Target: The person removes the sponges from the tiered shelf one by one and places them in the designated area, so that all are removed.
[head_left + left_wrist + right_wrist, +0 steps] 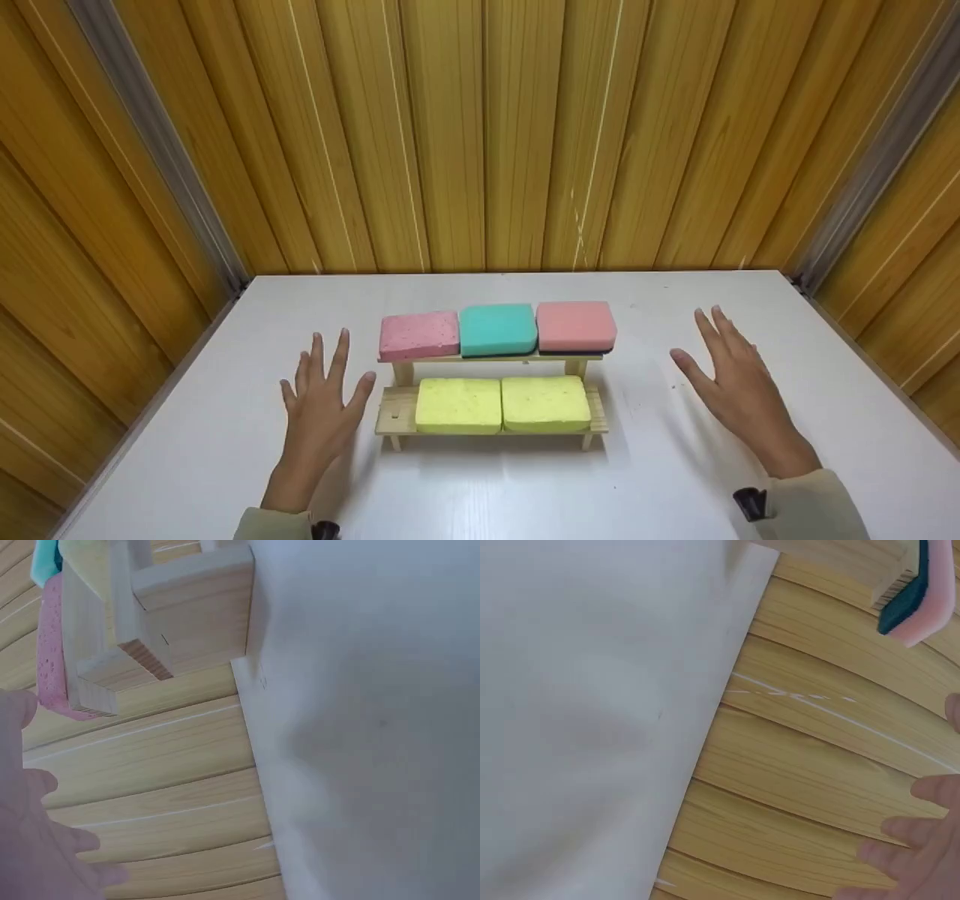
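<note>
My left hand (321, 416) hovers left of a small two-step wooden rack (397, 411), fingers spread and holding nothing. To the rack's right, apart from it, my right hand (739, 386) is held with straight fingers and nothing in it. On the upper step sit a mauve-pink sponge (419, 334), a teal sponge (498, 330) and a salmon-pink sponge (576, 327) with a dark scouring layer beneath. Two yellow sponges lie side by side on the lower step, a left yellow sponge (458, 406) and a right yellow sponge (546, 404). In the left wrist view the mauve-pink sponge (52, 652) is nearest my fingers.
The rack stands on a white table (510, 495). Wood-patterned panels (450, 135) rise behind it and at both sides, with grey metal posts (161, 135) in the corners. Dark bands (750, 503) show at both wrists, by the sleeves.
</note>
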A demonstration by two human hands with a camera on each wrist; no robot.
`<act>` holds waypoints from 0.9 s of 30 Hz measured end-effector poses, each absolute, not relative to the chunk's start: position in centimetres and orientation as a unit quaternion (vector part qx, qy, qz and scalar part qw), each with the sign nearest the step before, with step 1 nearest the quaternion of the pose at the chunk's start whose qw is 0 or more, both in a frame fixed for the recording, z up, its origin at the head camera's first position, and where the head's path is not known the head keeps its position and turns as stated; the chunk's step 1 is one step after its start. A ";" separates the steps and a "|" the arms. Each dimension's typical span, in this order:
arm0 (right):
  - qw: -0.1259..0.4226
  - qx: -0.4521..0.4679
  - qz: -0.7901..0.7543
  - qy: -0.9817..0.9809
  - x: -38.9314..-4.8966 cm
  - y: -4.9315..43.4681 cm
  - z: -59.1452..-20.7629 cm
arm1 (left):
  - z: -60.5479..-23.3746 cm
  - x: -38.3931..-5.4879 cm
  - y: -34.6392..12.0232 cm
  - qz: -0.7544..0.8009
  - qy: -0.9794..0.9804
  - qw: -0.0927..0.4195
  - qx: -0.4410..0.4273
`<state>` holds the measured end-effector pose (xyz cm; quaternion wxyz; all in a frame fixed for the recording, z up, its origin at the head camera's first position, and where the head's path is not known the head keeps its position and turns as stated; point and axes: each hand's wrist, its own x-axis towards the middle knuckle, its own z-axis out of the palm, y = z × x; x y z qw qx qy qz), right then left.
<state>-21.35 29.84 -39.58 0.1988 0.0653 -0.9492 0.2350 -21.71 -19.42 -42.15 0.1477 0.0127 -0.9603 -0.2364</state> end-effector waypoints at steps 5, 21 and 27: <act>0.188 0.087 0.263 -0.942 -21.7 29.2 -38.7 | -42.8 -21.8 -19.7 -0.379 -0.919 0.106 -0.002; 0.142 0.136 0.284 -0.939 -23.3 27.5 -36.1 | -45.4 -22.6 -20.5 -0.722 -0.687 -0.016 0.078; 0.133 0.159 0.291 -0.934 -24.0 26.8 -35.3 | -46.6 -22.7 -20.3 -0.770 -0.630 -0.050 0.093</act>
